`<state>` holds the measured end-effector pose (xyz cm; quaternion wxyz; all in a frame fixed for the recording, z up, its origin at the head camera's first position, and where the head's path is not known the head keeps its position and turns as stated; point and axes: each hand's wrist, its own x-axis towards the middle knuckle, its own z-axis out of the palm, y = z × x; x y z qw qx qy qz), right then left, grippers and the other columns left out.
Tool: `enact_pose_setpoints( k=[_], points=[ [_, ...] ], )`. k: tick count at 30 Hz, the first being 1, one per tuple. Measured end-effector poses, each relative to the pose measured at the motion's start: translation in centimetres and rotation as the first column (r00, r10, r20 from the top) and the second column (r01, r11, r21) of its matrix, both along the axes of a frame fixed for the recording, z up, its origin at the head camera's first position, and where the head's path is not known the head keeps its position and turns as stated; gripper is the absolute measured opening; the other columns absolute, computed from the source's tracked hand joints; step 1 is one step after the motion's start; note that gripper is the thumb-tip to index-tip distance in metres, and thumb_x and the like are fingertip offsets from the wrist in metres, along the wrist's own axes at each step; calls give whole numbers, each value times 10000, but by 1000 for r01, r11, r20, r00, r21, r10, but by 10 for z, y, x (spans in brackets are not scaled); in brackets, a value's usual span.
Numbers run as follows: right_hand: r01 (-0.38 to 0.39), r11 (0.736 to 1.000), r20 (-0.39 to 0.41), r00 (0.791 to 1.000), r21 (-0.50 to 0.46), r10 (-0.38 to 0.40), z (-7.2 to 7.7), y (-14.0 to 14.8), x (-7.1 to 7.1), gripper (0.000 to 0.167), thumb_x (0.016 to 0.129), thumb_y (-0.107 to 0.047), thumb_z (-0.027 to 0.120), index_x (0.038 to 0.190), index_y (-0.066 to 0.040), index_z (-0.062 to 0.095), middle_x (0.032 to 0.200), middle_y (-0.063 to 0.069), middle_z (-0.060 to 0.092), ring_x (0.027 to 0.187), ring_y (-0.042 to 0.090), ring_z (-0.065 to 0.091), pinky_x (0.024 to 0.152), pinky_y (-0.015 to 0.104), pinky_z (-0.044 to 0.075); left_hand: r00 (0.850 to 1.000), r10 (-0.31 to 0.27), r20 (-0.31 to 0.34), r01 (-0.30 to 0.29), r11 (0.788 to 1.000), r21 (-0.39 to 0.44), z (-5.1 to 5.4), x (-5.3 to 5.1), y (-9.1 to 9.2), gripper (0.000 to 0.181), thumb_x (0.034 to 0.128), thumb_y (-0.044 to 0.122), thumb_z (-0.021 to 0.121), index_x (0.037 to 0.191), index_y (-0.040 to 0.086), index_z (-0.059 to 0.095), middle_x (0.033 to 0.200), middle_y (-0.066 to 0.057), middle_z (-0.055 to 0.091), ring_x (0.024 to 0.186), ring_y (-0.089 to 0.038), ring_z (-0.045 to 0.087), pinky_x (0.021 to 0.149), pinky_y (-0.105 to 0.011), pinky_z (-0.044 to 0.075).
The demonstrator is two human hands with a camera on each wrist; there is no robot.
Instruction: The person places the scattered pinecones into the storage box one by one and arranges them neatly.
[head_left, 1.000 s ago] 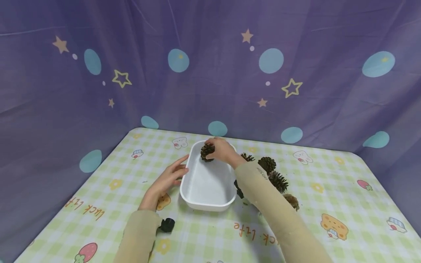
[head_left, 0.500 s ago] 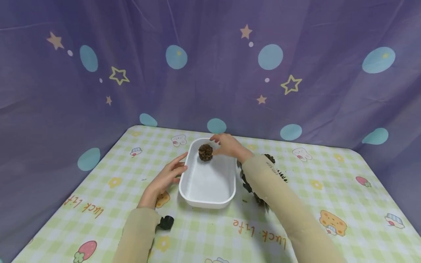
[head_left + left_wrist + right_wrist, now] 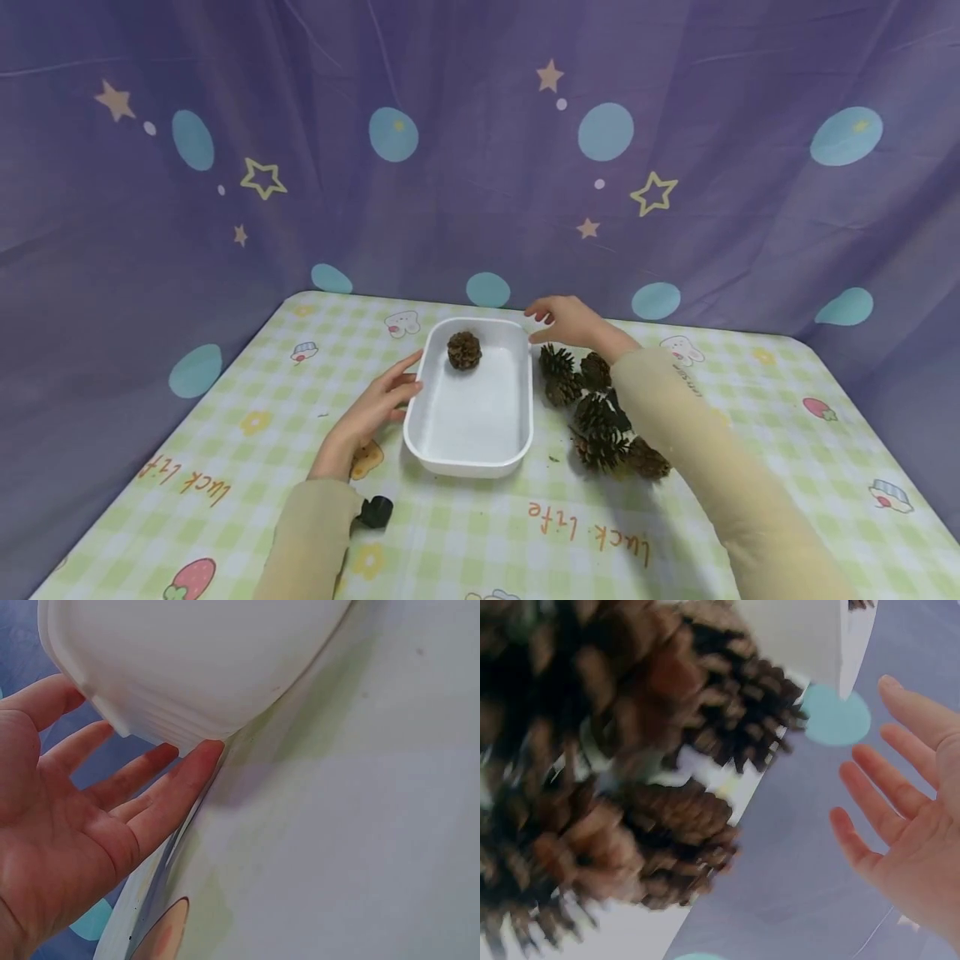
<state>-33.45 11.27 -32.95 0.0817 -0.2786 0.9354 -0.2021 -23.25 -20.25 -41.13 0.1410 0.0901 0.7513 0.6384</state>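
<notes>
A white rectangular tub [image 3: 471, 417] stands on the table, with one brown pine cone [image 3: 464, 351] inside near its far left corner. My left hand [image 3: 372, 408] touches the tub's left side with spread fingers; the left wrist view shows the fingertips [image 3: 212, 750] against the outer wall. Past the tub's far right corner, my right hand [image 3: 573, 322] hovers with relaxed fingers and nothing in them. Below and beside it lies a group of several pine cones [image 3: 597, 417], close up in the right wrist view, where the hand [image 3: 922, 817] is apart from them.
A green checked tablecloth [image 3: 450, 533] with printed pictures covers the table. Purple curtain [image 3: 450, 225] hangs behind the far edge and at the sides. A small black object [image 3: 377, 512] sits at the left sleeve's cuff. A little brown scrap [image 3: 553, 459] lies right of the tub.
My right hand has let go of the pine cone in the tub, then moved right, out over the tub's rim toward the group. My left hand has stayed at the tub's side.
</notes>
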Motion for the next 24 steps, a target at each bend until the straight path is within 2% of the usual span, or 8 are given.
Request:
enact_pose_setpoints(
  k=[4,9,18,24],
  points=[
    [17,999,0,1000,-32,-17,-4,24,1,481,830,-271,666,1256,-86,543,1187,167,571,1094,319,536,914,436,447,1000,-13,9,13,1000,4,13,7,4,592,963,248,457,1474,225,160,1387,-223,347,1206,-407,422,870,-443,496],
    [40,996,16,999,-76,-38,-10,54,5,493,823,-284,669,1251,-75,544,1185,194,569,1088,340,534,907,467,443,1000,-13,13,13,1000,3,12,8,3,587,965,237,453,1474,228,160,1390,-228,342,1209,-416,416,864,-438,500],
    [109,986,150,985,-125,-90,-26,95,14,531,846,-284,644,1305,-72,481,1277,224,492,1163,387,471,912,497,436,1000,-12,14,12,1000,2,13,9,4,590,965,241,453,1475,215,157,1390,-230,343,1211,-410,417,858,-422,506],
    [104,980,222,973,-169,-65,-38,112,18,605,854,-321,632,1351,-50,419,1353,231,414,1209,422,415,942,498,422,1000,-21,7,21,1000,4,14,8,4,593,965,245,452,1476,204,153,1386,-233,347,1204,-413,424,856,-430,505]
  ],
)
